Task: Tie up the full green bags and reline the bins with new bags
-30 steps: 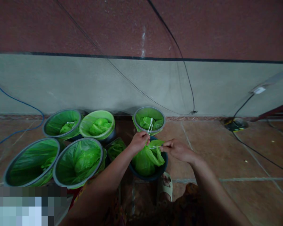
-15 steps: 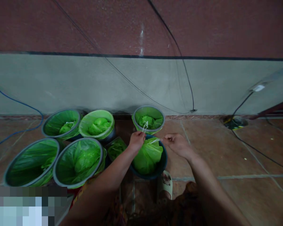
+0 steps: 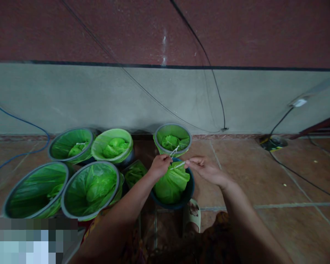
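Wall (image 3: 71, 99) painted in 2 colours, split by dark stripe (image 3: 236, 68). Blue cable (image 3: 23, 120) laid at left. White fitting (image 3: 300, 103) mounted at right, black cable (image 3: 282, 120) run down from it.

The left fingers (image 3: 167, 158) conceal the lower end of one drawstring loop (image 3: 175, 150); the right fingers (image 3: 189, 162) cover the tip of a white strip (image 3: 178, 165). The contents of the green plastic bag (image 3: 169, 185) cannot be told. The left forearm (image 3: 132, 207) partly masks a square bin (image 3: 134, 173). A pixelated block (image 3: 30, 240) obscures the near left corner. The blue cable (image 3: 19, 116) is cut by the left edge.
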`<state>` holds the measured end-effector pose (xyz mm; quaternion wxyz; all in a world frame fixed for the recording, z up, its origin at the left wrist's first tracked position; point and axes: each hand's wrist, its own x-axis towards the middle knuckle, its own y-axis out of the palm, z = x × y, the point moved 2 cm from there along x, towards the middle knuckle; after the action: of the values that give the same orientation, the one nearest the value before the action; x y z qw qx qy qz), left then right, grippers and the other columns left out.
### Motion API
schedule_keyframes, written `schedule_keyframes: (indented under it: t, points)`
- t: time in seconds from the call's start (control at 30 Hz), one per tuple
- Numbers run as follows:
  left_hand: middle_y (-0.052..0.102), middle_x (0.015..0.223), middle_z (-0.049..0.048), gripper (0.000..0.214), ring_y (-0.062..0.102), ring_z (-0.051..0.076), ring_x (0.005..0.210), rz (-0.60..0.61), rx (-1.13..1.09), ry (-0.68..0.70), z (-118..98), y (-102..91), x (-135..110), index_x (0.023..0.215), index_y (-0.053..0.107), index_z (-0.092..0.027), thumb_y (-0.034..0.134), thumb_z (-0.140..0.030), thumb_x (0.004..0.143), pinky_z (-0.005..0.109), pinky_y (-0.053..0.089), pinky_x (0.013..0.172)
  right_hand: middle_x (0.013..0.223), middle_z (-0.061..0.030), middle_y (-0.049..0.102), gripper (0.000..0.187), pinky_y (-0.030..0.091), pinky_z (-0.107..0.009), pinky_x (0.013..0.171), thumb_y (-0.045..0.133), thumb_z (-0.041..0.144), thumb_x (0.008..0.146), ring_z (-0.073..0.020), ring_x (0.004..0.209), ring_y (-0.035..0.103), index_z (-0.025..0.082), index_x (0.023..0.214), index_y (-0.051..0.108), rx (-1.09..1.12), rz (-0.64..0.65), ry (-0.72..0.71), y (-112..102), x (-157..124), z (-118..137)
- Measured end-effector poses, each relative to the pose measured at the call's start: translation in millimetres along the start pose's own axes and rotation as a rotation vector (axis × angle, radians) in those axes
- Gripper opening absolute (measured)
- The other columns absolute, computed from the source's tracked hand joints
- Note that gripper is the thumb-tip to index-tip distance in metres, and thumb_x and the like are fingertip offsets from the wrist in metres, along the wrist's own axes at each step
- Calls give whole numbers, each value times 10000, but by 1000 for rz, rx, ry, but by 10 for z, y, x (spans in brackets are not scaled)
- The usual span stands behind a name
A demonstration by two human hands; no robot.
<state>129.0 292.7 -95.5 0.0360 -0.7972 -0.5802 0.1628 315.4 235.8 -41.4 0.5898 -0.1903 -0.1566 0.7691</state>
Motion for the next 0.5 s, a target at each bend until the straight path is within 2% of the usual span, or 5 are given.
schedule_keyframes:
  t: [0.1, 0.2, 0.3, 0.4, 0.5]
  points:
    - [451, 456, -56, 230, 417, 89, 461, 50, 3, -7, -24, 20, -29, 653, 637, -156, 517, -293, 793, 221, 298, 494, 782, -50, 690, 411, 455, -310, 695, 544, 547, 864, -199, 767, 595, 207, 697, 706, -92, -152, -29, -32, 21, -11]
    - [464, 460, -55, 233, 432, 91, 463, 69, 14, -26, -48, 40, -53, 666, 641, -151, 517, -299, 797, 221, 304, 492, 802, -47, 695, 373, 451, -297, 682, 590, 524, 846, -197, 782, 598, 208, 682, 700, -78, -222, -37, -14, 20, 35]
    - [457, 457, -54, 262, 414, 87, 462, 111, 20, 5, -74, 80, -85, 645, 626, -151, 510, -318, 810, 219, 294, 490, 659, -23, 638, 441, 397, -255, 569, 568, 560, 849, -134, 606, 525, 181, 642, 660, 111, -151, -18, 110, 32, 149]
    - [475, 474, -46, 278, 411, 80, 486, 274, -42, 107, -125, 147, -140, 570, 573, -157, 496, -289, 802, 213, 326, 527, 587, 3, 595, 461, 288, -228, 449, 568, 601, 828, -73, 453, 375, 166, 711, 665, 368, -48, 41, 270, 69, 252]
    - [579, 572, -19, 244, 507, 100, 592, 441, -119, 195, -199, 188, -203, 571, 571, -158, 482, -241, 782, 218, 404, 633, 574, 4, 588, 458, 227, -215, 408, 620, 605, 786, -52, 423, 325, 157, 699, 648, 534, -33, 98, 350, 107, 281]
